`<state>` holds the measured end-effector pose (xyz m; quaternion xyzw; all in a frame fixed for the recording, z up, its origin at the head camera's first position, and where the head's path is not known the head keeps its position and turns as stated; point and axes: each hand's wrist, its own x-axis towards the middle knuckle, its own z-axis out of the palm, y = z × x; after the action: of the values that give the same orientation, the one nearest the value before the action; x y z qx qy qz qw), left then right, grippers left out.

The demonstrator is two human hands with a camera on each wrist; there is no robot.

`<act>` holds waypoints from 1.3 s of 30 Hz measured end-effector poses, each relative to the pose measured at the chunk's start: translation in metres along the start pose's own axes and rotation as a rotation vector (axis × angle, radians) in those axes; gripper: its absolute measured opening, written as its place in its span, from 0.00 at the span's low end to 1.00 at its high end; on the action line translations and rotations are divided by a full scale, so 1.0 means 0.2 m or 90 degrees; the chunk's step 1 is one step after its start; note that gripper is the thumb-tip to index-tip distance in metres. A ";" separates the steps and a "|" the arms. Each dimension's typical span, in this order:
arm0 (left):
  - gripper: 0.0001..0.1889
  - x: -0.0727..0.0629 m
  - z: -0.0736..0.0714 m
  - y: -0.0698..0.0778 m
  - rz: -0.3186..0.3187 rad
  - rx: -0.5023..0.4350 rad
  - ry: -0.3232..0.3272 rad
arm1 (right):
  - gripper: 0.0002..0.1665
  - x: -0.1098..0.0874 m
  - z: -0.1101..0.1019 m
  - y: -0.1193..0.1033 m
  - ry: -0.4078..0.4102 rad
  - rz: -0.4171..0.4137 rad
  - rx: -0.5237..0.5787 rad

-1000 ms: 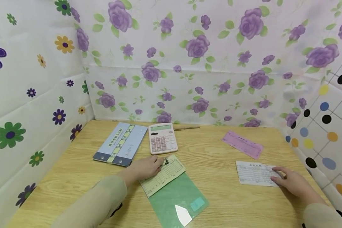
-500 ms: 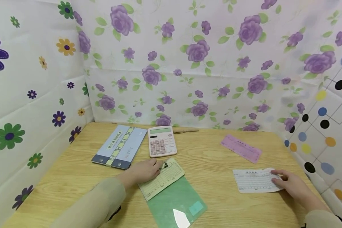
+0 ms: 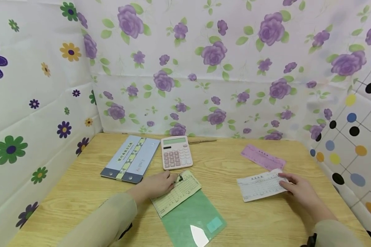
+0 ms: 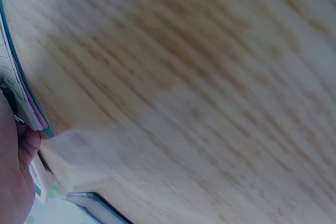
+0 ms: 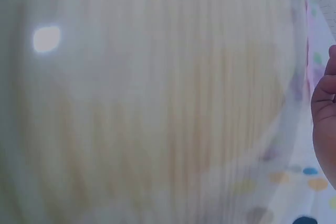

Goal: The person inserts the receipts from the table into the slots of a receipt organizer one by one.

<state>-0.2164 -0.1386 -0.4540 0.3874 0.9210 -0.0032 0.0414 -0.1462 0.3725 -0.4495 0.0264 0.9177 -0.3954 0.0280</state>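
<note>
In the head view my left hand (image 3: pixel 159 185) grips the upper left edge of a green plastic folder (image 3: pixel 193 216). A yellow printed slip (image 3: pixel 179 195) lies over its upper part, beside a black clip (image 3: pixel 180 178). The left wrist view shows the fingers at the corner of the layered sheets (image 4: pixel 23 98), with a pink layer and a green edge. On the right, my right hand (image 3: pixel 301 193) pinches the right end of a white printed form (image 3: pixel 259 187), its far end reaching left. Only part of that hand (image 5: pixel 326 108) shows in the right wrist view.
A pink slip (image 3: pixel 263 157) lies behind the white form. At the back left are a blue ledger book (image 3: pixel 131 157), a pale pink calculator (image 3: pixel 177 152) and a thin brown pen (image 3: pixel 202 140). Patterned cloth (image 3: pixel 188 103) encloses the wooden table (image 3: pixel 222 164) at the back and sides.
My right hand has moved left with the white form, which is now tilted and up near the pink slip. My left hand stays at the folder's edge.
</note>
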 end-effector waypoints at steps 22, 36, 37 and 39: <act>0.20 0.00 -0.01 0.00 -0.007 -0.022 -0.016 | 0.25 0.17 0.44 -0.47 -0.071 -0.045 0.203; 0.19 0.01 -0.01 0.00 -0.012 -0.029 -0.028 | 0.17 0.23 0.68 -0.63 -0.159 -0.133 0.089; 0.19 0.01 -0.01 0.00 -0.012 -0.028 -0.028 | 0.17 0.23 0.70 -0.65 -0.165 -0.136 0.081; 0.19 0.01 0.00 -0.01 -0.011 -0.024 -0.027 | 0.17 0.22 0.72 -0.68 -0.180 -0.146 0.068</act>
<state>-0.2191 -0.1376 -0.4541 0.3781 0.9232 0.0060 0.0682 -0.1962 0.1757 -0.4534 -0.1325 0.8794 -0.4440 0.1097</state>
